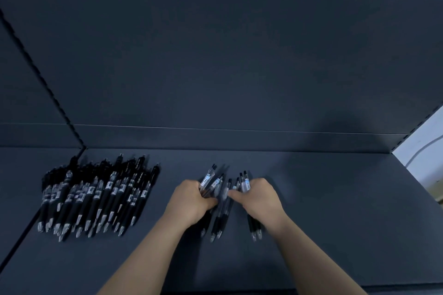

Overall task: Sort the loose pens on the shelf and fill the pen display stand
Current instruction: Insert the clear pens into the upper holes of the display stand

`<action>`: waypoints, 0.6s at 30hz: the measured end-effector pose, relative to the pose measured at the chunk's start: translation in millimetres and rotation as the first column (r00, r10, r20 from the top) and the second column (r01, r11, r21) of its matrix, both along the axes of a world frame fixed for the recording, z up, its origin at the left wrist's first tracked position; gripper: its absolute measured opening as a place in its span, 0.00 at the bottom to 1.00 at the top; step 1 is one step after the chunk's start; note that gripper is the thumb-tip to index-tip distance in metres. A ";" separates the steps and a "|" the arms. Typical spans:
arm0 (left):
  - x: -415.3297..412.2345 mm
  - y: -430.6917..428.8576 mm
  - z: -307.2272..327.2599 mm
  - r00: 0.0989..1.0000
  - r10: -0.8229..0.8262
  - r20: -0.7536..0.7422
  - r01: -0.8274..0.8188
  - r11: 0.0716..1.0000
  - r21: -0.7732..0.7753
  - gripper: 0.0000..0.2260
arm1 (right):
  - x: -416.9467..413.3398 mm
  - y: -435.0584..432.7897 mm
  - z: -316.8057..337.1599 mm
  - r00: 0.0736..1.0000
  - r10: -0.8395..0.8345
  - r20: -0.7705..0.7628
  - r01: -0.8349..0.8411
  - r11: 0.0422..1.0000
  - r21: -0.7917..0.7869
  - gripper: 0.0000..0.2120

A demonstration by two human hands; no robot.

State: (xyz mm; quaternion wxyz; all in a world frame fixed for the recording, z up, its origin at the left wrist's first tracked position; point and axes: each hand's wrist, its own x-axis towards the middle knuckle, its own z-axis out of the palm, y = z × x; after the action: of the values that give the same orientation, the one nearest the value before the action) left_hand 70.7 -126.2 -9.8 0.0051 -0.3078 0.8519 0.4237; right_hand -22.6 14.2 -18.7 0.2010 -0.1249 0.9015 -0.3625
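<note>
A large pile of black pens with silver tips (96, 196) lies on the left part of the dark shelf (335, 211). Near the middle lies a smaller group of clear-barrelled pens (221, 211). My left hand (191, 201) grips a few of these pens, whose tops stick out above its fingers. My right hand (259, 196) curls round a few more pens (244, 183), whose tips poke out below the wrist. The two hands nearly touch over the group. No pen display stand is in view.
The shelf's dark back panel (215, 67) rises right behind the pens. A slotted upright (36, 67) runs diagonally at the left. The shelf's right end (402, 170) borders a pale wall with a cable.
</note>
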 end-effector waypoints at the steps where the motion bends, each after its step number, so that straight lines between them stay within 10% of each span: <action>1: -0.8 0.0 0.1 1.000 0.003 0.011 -0.003 1.000 0.008 0.14 | -0.2 -3.0 0.1 1.000 -0.008 -0.002 0.008 1.000 0.011 0.23; 18: -2.5 -2.9 -7.6 0.998 0.057 0.027 -0.051 0.977 -0.206 0.06 | -11.0 24.2 1.8 0.994 0.033 -0.108 -0.026 0.998 0.064 0.16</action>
State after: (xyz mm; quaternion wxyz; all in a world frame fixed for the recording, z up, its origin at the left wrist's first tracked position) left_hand 68.2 -129.0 -17.4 -0.0240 -0.3367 0.8822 0.3284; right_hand -33.7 38.4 -16.9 0.1607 -0.1515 0.9200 -0.3239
